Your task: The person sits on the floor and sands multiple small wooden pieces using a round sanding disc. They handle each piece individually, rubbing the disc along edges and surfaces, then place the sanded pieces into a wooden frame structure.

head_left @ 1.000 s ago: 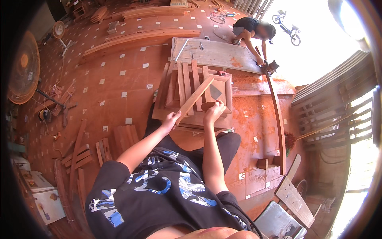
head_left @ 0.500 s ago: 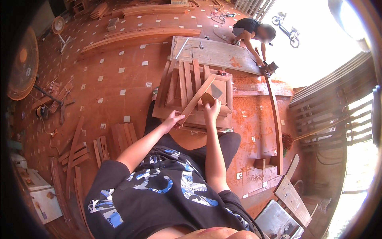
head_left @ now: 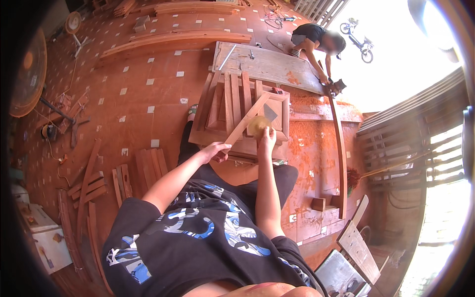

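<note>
My left hand (head_left: 215,150) grips the near end of a wooden strip (head_left: 251,116), which slants up and to the right. In my right hand (head_left: 267,141), pinched by its edge, is a round tan sanding disc (head_left: 256,126) that lies over or against the strip's right side; contact is hard to make out. Beneath both is a stack of reddish wooden panels with raised frames (head_left: 283,116). Several more narrow strips (head_left: 235,99) lie across the stack left of the slanted one. A dark grey diamond-shaped patch (head_left: 270,113) shows on the top panel.
Beyond the stack lies a long board (head_left: 277,67) with small tools. A co-worker (head_left: 316,42) bends at its far right, handling a power tool (head_left: 337,86) on a long beam (head_left: 340,153). Loose timber (head_left: 151,166) lies at left, near a standing fan (head_left: 29,74). Sawdust covers the floor at right.
The sanding disc has turned so that more of its lighter face shows, and it has shifted slightly down. My left hand keeps its hold on the strip.
</note>
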